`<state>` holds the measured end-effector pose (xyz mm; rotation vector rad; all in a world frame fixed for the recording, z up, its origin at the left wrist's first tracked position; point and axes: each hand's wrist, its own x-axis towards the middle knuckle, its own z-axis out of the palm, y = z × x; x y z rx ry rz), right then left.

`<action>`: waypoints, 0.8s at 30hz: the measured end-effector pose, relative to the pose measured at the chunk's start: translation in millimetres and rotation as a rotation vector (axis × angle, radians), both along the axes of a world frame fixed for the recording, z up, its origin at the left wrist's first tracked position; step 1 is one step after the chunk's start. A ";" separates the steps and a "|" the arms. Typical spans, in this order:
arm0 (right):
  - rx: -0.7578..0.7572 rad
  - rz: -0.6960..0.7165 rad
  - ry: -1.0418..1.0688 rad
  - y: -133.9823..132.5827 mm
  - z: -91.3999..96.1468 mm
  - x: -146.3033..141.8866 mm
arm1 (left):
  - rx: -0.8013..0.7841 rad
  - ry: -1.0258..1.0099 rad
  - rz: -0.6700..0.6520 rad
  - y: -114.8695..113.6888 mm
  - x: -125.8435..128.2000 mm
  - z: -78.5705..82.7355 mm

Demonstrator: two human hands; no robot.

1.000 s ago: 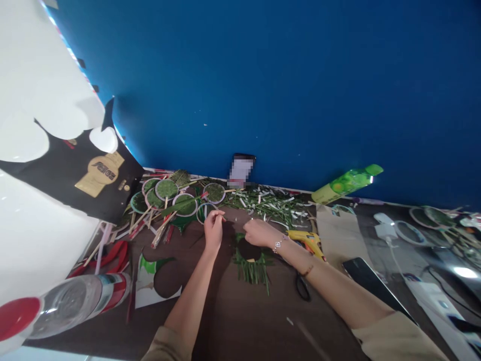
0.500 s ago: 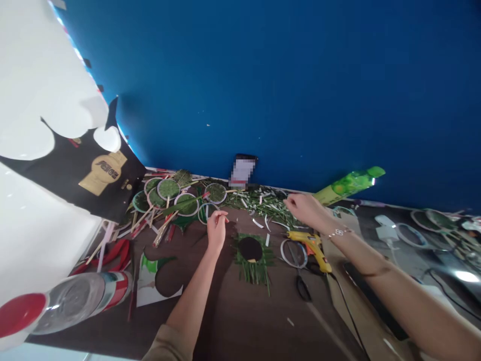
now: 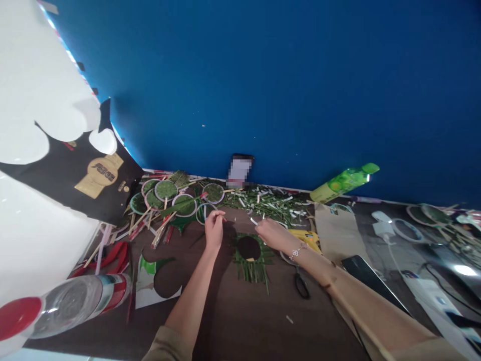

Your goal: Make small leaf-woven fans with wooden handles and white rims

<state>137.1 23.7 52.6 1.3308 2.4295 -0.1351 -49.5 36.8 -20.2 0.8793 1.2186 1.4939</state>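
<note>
My left hand [image 3: 214, 228] hovers beside an unfilled ring [image 3: 203, 220], its fingers drawn together; whether they hold something small is hidden. My right hand [image 3: 273, 233] is closed too, fingertips down by a white strip [image 3: 254, 221]. I cannot tell whether it grips that strip. Between and below the hands lies a mat of woven green leaf strips [image 3: 251, 271] with a dark disc [image 3: 248, 248] on top. Partly behind my right wrist is a yellow glue gun [image 3: 308, 237]. Dark scissor handles [image 3: 301, 286] show below the forearm.
Round green fans [image 3: 166, 190] on sticks crowd the left back. Green and white scraps [image 3: 270, 200] lie along the blue wall. A phone [image 3: 239, 170] leans there. A green bottle [image 3: 343, 184] stands right, a red-capped bottle [image 3: 77, 303] left. Another phone [image 3: 374, 283] lies under my right forearm.
My right hand has moved left and down from the scrap pile to beside the woven mat, now partly covering the glue gun. My left hand has stayed nearly in place.
</note>
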 end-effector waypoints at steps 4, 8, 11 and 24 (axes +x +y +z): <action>0.011 0.025 -0.059 -3.4 5.1 -5.2 | -0.011 -0.035 -0.026 0.1 -0.8 -1.3; 0.001 0.074 -0.093 -6.6 9.5 -11.9 | -0.011 -0.013 -0.030 -0.1 -1.5 0.2; -0.023 0.099 -0.111 -8.4 9.1 -18.4 | -0.007 0.008 -0.028 -0.8 -1.7 3.3; -0.061 -0.083 -0.089 -3.6 -1.6 -42.4 | 0.016 0.015 -0.022 -1.3 -2.4 -1.5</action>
